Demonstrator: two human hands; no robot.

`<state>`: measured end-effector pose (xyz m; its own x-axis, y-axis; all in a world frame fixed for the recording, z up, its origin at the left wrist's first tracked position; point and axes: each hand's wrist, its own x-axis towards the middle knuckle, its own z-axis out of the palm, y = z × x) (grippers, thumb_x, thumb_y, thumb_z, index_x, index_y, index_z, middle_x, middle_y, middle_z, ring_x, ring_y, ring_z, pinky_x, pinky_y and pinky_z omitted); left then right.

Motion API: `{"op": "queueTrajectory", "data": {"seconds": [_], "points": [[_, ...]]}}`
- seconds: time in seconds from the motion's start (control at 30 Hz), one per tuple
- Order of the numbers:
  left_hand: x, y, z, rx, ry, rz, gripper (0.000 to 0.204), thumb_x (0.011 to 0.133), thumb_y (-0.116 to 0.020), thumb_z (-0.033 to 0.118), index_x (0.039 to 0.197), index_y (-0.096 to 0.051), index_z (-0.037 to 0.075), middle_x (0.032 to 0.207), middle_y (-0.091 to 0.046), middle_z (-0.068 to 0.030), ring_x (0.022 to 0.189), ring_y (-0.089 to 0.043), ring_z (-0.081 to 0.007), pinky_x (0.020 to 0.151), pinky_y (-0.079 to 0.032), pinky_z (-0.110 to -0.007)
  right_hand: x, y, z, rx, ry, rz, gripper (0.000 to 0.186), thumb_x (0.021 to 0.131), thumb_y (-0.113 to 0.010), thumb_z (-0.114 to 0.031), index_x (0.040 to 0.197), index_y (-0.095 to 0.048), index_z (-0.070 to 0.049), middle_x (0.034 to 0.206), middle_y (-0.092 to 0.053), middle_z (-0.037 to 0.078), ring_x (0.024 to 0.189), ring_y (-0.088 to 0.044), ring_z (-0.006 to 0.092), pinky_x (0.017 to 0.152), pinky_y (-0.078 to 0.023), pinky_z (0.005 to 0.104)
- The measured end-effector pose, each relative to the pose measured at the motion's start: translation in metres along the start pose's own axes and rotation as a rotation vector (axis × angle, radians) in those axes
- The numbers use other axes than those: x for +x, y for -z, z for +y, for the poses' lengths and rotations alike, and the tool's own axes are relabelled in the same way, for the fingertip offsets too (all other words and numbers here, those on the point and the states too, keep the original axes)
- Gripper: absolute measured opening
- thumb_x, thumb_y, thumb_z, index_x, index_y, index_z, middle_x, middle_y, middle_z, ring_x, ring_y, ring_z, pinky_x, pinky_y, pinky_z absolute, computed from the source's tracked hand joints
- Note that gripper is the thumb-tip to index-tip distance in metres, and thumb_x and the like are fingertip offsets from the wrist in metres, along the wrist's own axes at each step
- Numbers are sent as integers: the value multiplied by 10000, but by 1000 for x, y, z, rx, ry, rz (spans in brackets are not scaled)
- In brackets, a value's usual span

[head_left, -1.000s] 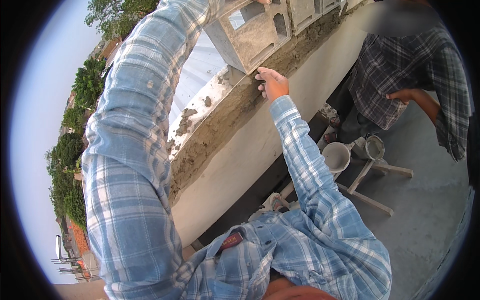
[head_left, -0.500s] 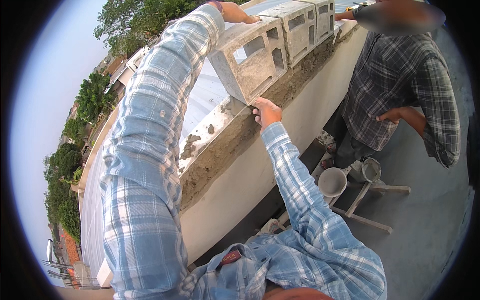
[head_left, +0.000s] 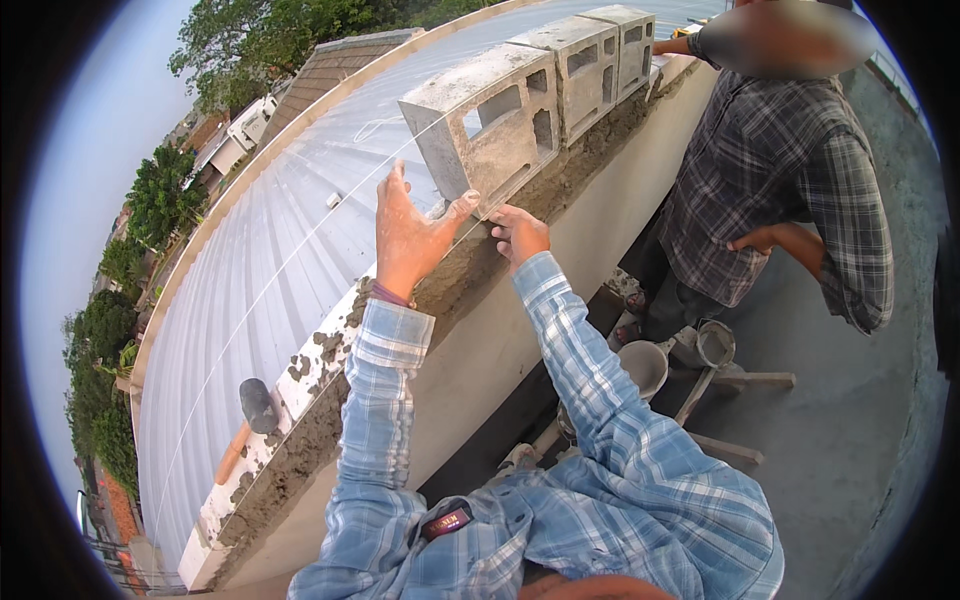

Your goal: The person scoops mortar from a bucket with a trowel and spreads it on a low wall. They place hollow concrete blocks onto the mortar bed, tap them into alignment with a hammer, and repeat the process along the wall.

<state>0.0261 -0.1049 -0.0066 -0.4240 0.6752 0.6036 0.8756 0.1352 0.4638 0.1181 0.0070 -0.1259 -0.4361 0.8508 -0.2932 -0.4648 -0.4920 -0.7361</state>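
Grey hollow concrete block (head_left: 505, 150), the nearest of a row, stands on mortar (head_left: 455, 270) along the top of a low wall. My left hand (head_left: 418, 228) is at the block's near end, fingers spread and thumb reaching toward its lower corner; whether it touches is hard to tell. At that same corner, my right hand (head_left: 522, 237) has its fingers closed in a pinch; whatever is between them is too small to make out. A thin white string (head_left: 290, 258) stretches from the lower left up toward the block's upper edge.
Beside the wall top lies a rubber mallet (head_left: 257, 408) with a wooden handle. Light metal roofing (head_left: 255, 330) spreads to the left. A person in a dark plaid shirt (head_left: 790, 180) stands at the right, near a bucket (head_left: 715, 343), a round pan (head_left: 643, 368) and a wooden frame (head_left: 725, 450).
My left hand has come off the block's top and down to its near lower corner. My right hand stays by that corner. The view has shifted, bringing the mallet and string into sight.
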Motion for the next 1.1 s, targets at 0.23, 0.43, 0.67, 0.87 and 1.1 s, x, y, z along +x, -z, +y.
{"op": "queueTrajectory", "data": {"seconds": [0.23,0.43,0.67,0.87,1.1], "points": [[57,-50,-17,-238,195,-208,1243,580,-839,572,1410,-245,-137,1305,-481,-358,1197,-536,-425,999,-450,-429,1,5,-15,6,7,-5,280,870,-523,-54,1134,-597,3,920,-673,40,673,-564,84,552,-431,213],[54,-44,-7,-169,241,-220,1088,636,-822,464,1425,-304,-78,1269,-564,-289,1184,-570,-370,1011,-443,-397,0,6,-14,4,0,-8,293,863,-519,-58,1138,-595,8,941,-671,47,690,-568,85,566,-442,216],[56,-41,-11,-185,195,-245,1043,654,-804,475,1412,-343,-72,1276,-563,-287,1195,-562,-369,1002,-444,-395,-3,1,-15,-19,-5,3,315,862,-506,-64,1154,-595,12,948,-673,54,673,-567,91,554,-446,217],[58,-47,-22,-141,119,-211,1154,609,-802,531,1376,-307,-175,1188,-579,-351,1107,-611,-405,947,-491,-389,-4,0,-13,-20,0,28,323,855,-515,-66,1157,-594,14,946,-678,49,671,-569,88,551,-449,216],[57,-43,-18,-52,154,-208,1201,620,-769,611,1395,-286,-170,1221,-555,-359,1128,-594,-420,974,-477,-390,-6,34,-12,-340,114,-74,345,854,-587,-132,1177,-612,-14,944,-685,50,675,-601,100,543,-468,219]]}}
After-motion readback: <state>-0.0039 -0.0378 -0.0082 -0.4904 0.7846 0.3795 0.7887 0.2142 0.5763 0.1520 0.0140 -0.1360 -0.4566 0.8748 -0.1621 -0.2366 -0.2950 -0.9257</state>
